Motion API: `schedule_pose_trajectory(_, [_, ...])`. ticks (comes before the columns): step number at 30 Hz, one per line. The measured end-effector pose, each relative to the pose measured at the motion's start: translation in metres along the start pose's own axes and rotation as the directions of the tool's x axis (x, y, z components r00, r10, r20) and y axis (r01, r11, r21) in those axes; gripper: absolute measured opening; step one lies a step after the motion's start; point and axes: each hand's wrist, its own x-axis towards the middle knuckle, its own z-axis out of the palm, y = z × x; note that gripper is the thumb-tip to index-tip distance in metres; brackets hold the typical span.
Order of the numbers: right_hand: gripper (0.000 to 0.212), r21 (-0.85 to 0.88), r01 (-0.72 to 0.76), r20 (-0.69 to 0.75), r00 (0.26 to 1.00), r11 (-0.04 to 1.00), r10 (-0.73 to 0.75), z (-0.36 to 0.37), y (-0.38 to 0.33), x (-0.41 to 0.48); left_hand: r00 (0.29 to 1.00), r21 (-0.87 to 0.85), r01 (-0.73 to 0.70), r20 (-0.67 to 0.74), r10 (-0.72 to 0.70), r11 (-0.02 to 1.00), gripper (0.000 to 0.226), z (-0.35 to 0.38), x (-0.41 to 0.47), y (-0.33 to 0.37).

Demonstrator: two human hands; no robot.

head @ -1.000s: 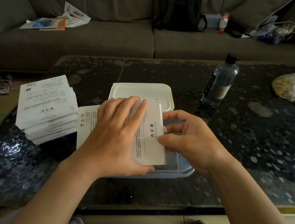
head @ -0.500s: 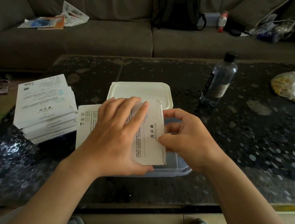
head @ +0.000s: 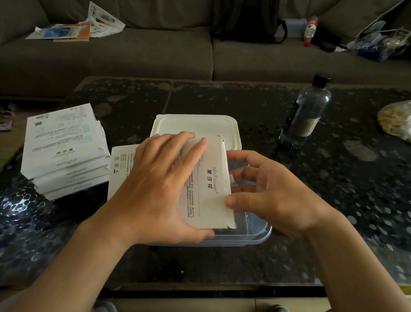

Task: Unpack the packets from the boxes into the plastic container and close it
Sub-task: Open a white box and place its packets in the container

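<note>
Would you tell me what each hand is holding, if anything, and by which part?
Left hand grips the white box across its face, thumb under its near edge. Right hand touches its open end; grip unclear.

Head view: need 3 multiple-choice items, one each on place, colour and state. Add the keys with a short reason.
1. Where is the cream lid?
A. on the table, just beyond the clear container
B. on the floor
C. snapped onto the container

2. What colour is the cap of the water bottle?
A. red
B. black
C. white

3. What is the left hand doing?
A. resting flat on the table
B. lifting the bottle
C. gripping a white box over the container

Key: 1 A, the lid lies flat behind the open container. 2 B, the cap is plainly black. 3 C, the fingers lie across the box, with the thumb at its near edge.
</note>
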Motion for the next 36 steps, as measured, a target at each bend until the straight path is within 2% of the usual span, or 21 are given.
schedule_pose_trajectory(2, [0.063,-0.015,0.013,0.042,0.999,1.0,-0.012,0.0,0.0,0.0,1.0,-0.008,0.0,0.009,0.0,1.0,0.128,0.0,-0.001,-0.001])
schedule_pose_trajectory(6, [0.056,-0.044,0.034,0.035,0.999,0.998,-0.033,-0.001,-0.001,0.0,1.0,-0.056,0.005,0.0,-0.005,0.998,0.126,-0.001,-0.001,-0.001])
schedule_pose_trajectory(9, [0.061,-0.054,0.03,-0.011,0.999,0.998,-0.03,-0.001,-0.004,0.0,1.0,-0.088,0.007,-0.025,-0.009,0.996,0.123,-0.001,-0.002,0.0])
schedule_pose_trajectory(13, [0.07,-0.238,0.03,-0.108,0.992,0.971,-0.057,0.007,-0.003,0.001,1.0,-0.07,0.0,-0.02,-0.002,0.998,0.124,0.001,-0.002,-0.001])
schedule_pose_trajectory(15, [0.07,-0.227,0.048,-0.147,0.986,0.973,-0.083,0.006,-0.001,0.001,1.0,-0.079,0.004,-0.03,-0.007,0.997,0.124,0.001,-0.002,-0.002])
schedule_pose_trajectory(19, [0.062,-0.159,0.057,-0.198,0.976,0.986,-0.088,0.003,-0.003,-0.001,0.999,-0.104,0.006,-0.05,-0.011,0.995,0.124,-0.002,-0.001,-0.003])
schedule_pose_trajectory(21, [0.055,-0.216,0.05,-0.231,0.968,0.975,-0.101,0.005,-0.001,0.0,0.999,-0.099,0.009,-0.047,-0.014,0.995,0.125,-0.002,-0.001,-0.003])
schedule_pose_trajectory(23, [0.043,-0.354,0.088,-0.338,0.916,0.931,-0.216,0.006,0.003,0.003,0.999,-0.084,0.011,-0.043,-0.015,0.996,0.124,-0.002,-0.002,-0.002])
schedule_pose_trajectory(25, [0.028,-0.469,0.182,-0.398,0.83,0.864,-0.391,0.006,0.003,0.002,0.999,-0.057,0.012,-0.041,-0.014,0.998,0.123,-0.001,-0.001,-0.002])
schedule_pose_trajectory(27, [0.017,-0.463,0.335,-0.313,0.804,0.821,-0.505,0.007,-0.002,-0.003,0.999,-0.033,0.018,-0.041,-0.019,0.999,0.122,0.0,0.0,-0.003])
schedule_pose_trajectory(29, [0.011,-0.414,0.397,-0.199,0.839,0.819,-0.507,0.011,-0.007,-0.01,0.999,-0.014,0.024,-0.038,-0.025,1.0,0.122,0.002,0.0,-0.004])
schedule_pose_trajectory(32, [0.006,-0.494,0.297,-0.133,0.903,0.817,-0.408,0.017,-0.007,-0.011,0.998,-0.002,0.036,-0.051,-0.036,0.999,0.12,0.003,0.001,-0.004])
schedule_pose_trajectory(36, [0.007,-0.503,0.117,-0.287,0.912,0.857,-0.292,0.016,-0.005,-0.008,0.993,0.03,0.038,-0.109,-0.034,0.999,0.117,0.003,0.002,-0.005])
